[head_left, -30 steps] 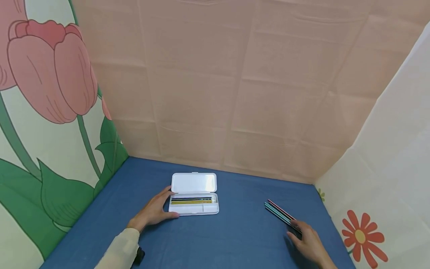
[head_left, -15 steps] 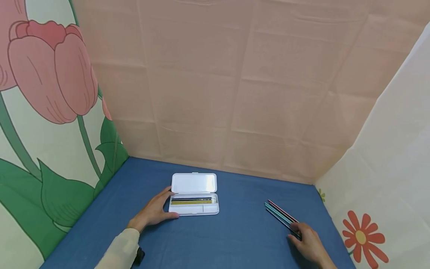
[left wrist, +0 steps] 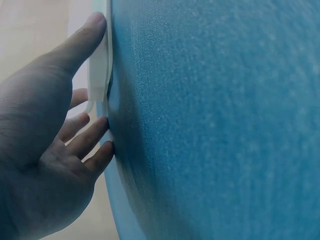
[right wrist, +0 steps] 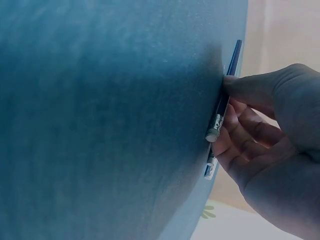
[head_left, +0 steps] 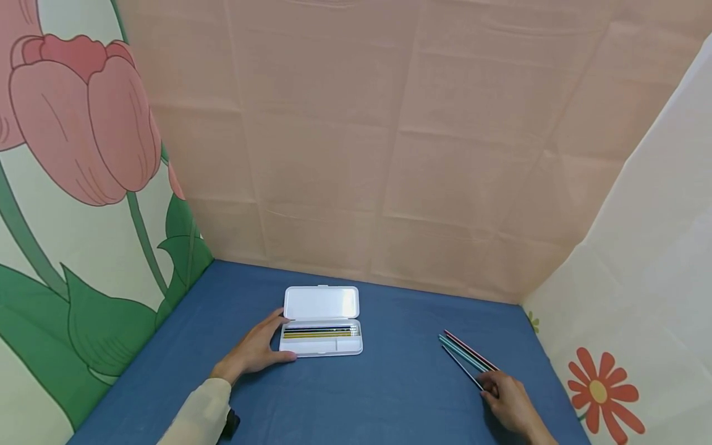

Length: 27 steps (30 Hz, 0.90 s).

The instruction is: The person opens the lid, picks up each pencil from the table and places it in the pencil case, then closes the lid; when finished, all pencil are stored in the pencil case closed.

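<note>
A white pencil case (head_left: 308, 346) lies with its lid (head_left: 318, 303) folded back and several pencils (head_left: 317, 334) in its long compartment. My left hand (head_left: 253, 351) holds the case's left end, thumb at the front edge, a fingertip near the hinge. In the left wrist view, the thumb (left wrist: 82, 42) lies along the case's side. At the right, my right hand (head_left: 510, 402) pinches a dark pencil (head_left: 460, 366) between thumb and fingers; its eraser end (right wrist: 212, 134) shows in the right wrist view. Teal pencils (head_left: 463, 352) and a red pencil (head_left: 470, 349) lie beside it, their near ends hidden by the hand.
A blue cloth (head_left: 384, 383) covers the table. Behind it hangs a beige cloth wall (head_left: 389, 185), with a tulip-print panel (head_left: 89, 123) at the left and a white flower-print panel (head_left: 656, 259) at the right.
My right hand's fingers have drawn the dark pencil away from the others, so its near end now angles apart from the bundle. The left hand and case have not moved.
</note>
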### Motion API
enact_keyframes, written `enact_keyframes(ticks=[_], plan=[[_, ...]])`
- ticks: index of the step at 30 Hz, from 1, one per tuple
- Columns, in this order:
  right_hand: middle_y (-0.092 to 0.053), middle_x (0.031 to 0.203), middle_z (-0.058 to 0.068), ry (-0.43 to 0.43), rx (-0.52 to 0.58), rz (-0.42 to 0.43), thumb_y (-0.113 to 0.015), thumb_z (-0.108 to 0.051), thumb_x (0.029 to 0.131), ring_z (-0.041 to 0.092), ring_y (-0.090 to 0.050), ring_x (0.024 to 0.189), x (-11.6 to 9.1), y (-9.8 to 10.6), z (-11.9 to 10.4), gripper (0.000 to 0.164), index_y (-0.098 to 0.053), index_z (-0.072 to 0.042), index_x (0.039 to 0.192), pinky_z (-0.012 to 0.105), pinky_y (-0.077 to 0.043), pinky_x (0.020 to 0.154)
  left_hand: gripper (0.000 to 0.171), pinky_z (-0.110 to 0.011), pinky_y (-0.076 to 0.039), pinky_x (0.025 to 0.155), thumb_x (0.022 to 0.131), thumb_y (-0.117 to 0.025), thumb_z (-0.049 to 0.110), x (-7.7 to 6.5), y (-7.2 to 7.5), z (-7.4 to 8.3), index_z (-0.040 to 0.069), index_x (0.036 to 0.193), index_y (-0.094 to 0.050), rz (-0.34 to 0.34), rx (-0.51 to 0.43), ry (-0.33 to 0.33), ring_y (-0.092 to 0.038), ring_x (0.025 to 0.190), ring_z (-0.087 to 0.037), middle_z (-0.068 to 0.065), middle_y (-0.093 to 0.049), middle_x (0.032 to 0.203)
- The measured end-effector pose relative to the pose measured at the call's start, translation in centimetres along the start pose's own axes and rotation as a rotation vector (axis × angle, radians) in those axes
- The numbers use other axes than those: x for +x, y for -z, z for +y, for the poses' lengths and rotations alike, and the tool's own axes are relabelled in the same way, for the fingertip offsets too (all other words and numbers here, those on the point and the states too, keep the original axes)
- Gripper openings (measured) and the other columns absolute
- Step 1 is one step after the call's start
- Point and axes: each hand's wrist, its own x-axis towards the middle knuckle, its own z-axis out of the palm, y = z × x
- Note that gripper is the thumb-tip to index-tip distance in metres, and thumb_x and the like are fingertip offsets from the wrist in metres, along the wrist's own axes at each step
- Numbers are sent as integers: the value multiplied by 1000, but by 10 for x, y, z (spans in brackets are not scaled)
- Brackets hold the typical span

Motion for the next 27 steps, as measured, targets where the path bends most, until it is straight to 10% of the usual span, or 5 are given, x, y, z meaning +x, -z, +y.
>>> enact_keyframes(ticks=[27], plan=[[-73,96,1,86,-11,63,-77,7,97,7,-60,83,3,6,-14,19,-82,-8,108,28,-53,71,92,-76,-40,129,88,-98,51,1,0,-2,8,159,-58,-2,3,3,-43,165,-52,-20,-36,184]])
